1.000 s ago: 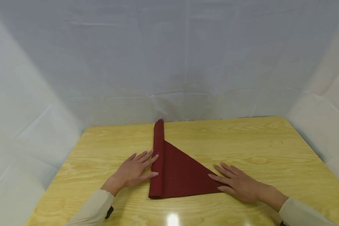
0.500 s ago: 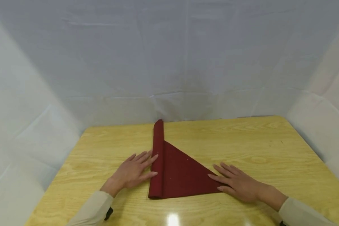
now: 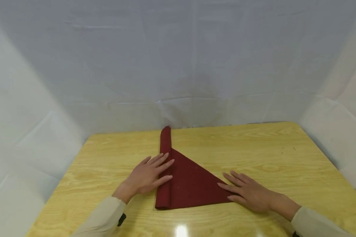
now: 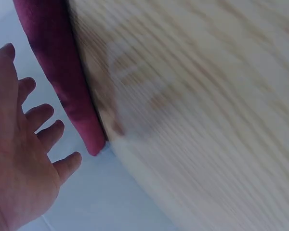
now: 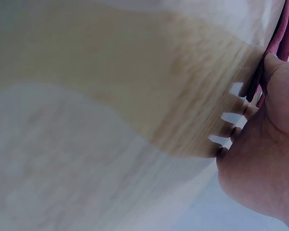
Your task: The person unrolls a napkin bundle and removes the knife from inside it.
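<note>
A dark red cloth (image 3: 192, 184) lies on the wooden table, its left side rolled into a long tube (image 3: 165, 141) that runs front to back. To the right of the tube the flat part narrows to a pointed corner. My left hand (image 3: 146, 176) lies across the tube with fingers spread and straight, fingertips reaching just past its right side. Over the pointed corner rests my right hand (image 3: 252, 194), fingers extended, hiding the tip. In the left wrist view the tube (image 4: 62, 77) stands beyond the spread fingers. The right wrist view catches the cloth (image 5: 279, 38) beside the thumb.
The light wooden table (image 3: 255, 148) carries the cloth. White sheeting (image 3: 181, 65) hangs behind the table's back edge and along both sides. A bright light reflection shows near the front of the tabletop.
My left hand has shifted slightly right and farther over the rolled tube. The right hand and the cloth look nearly the same.
</note>
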{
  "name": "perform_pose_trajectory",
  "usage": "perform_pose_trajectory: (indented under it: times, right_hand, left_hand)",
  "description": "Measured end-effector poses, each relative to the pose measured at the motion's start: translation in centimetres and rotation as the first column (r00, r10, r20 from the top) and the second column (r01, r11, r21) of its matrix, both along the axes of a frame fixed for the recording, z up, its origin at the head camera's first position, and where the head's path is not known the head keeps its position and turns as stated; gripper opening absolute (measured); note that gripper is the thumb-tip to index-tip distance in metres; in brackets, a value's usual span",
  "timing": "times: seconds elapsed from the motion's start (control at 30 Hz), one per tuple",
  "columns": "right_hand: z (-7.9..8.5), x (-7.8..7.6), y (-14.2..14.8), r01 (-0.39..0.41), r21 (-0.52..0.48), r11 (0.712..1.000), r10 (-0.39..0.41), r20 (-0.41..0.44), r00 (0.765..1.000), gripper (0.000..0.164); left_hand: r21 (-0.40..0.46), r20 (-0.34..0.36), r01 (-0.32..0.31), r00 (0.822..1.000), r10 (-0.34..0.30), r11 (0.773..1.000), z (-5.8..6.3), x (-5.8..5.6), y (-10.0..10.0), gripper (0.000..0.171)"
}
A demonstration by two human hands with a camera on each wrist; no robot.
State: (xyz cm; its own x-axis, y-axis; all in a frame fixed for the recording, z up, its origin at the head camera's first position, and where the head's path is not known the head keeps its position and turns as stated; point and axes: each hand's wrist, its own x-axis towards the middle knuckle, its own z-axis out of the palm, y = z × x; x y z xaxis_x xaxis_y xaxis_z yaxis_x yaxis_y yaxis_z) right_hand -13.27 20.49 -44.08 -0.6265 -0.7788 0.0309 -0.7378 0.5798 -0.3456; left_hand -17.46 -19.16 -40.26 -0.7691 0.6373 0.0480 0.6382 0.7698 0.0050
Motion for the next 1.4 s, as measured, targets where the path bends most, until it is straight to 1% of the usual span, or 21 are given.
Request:
perform_pose_trajectory:
  times: [0.2,0.33,0.47,0.63,0.77,1.07,1.4]
  right_hand:
    - [-0.3,-0.1,0.0,0.004,-0.002,1.000,-0.004,0.007,1.000,0.047]
    - [-0.7,-0.2,0.1,-0.004,-0.017,1.000,0.004,0.007,1.000,0.048]
    - [-0.6,-0.2,0.1,-0.006,-0.022,1.000,0.006,-0.007,1.000,0.048]
    - [0.0,0.0,-0.1,0.000,-0.010,1.000,0.000,-0.008,1.000,0.047]
    - [0.2,0.1,-0.2,-0.001,-0.007,1.000,0.001,-0.017,1.000,0.047]
    - [0.0,-0.1,0.0,0.008,0.003,1.000,-0.008,-0.016,1.000,0.047]
    - [0.1,0.1,0.0,-0.008,-0.004,1.000,0.008,-0.051,0.999,0.046]
  left_hand:
    - [-0.030,0.050,0.035,0.998,-0.033,0.999,-0.1,-0.2,1.4,0.063]
    - [-0.045,0.077,0.042,0.996,-0.038,0.998,-0.3,-0.3,1.9,0.064]
    - [-0.052,0.092,0.042,0.995,-0.037,0.998,-0.5,-0.4,2.1,0.064]
    - [-0.062,0.088,0.043,0.995,-0.037,0.997,-0.9,-0.5,1.7,0.063]
    - [-0.058,0.096,0.028,0.995,-0.023,0.998,-1.1,-0.5,1.1,0.061]
    - [-0.037,0.101,0.015,0.995,-0.012,0.999,-0.6,-0.3,0.2,0.058]
    - [-0.029,0.048,0.008,0.999,-0.007,1.000,-0.6,-0.1,-0.9,0.054]
